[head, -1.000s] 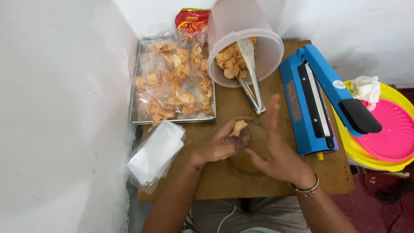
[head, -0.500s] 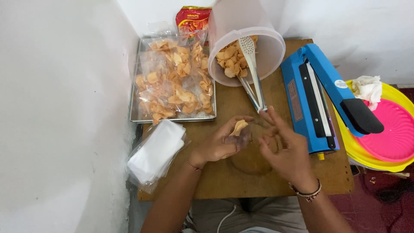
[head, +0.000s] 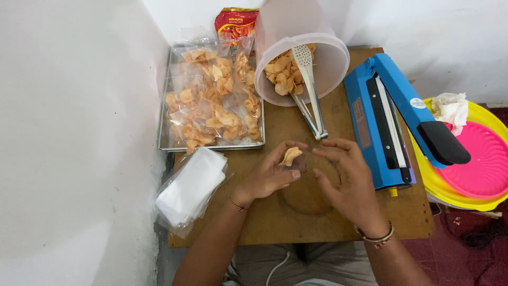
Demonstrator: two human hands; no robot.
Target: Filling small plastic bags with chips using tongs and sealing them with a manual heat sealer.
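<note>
Fingers (head: pixel 286 150) of the left hand (head: pixel 267 177) pinch a chip (head: pixel 290 155); right hand (head: pixel 346 182) curls loosely at three o'clock, tongs (head: pixel 309 90) at twelve.

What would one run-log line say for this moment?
left hand: holds chip | right hand: beside it, fingers curled | tongs: in tub | sealer: open

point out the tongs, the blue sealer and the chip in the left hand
tongs (head: pixel 309 90): head view, on the slotted metal arm
blue sealer (head: pixel 394 90): head view, on the raised blue arm
chip (head: pixel 290 155): head view, on its curled middle, in the left hand (head: pixel 267 175)
</note>
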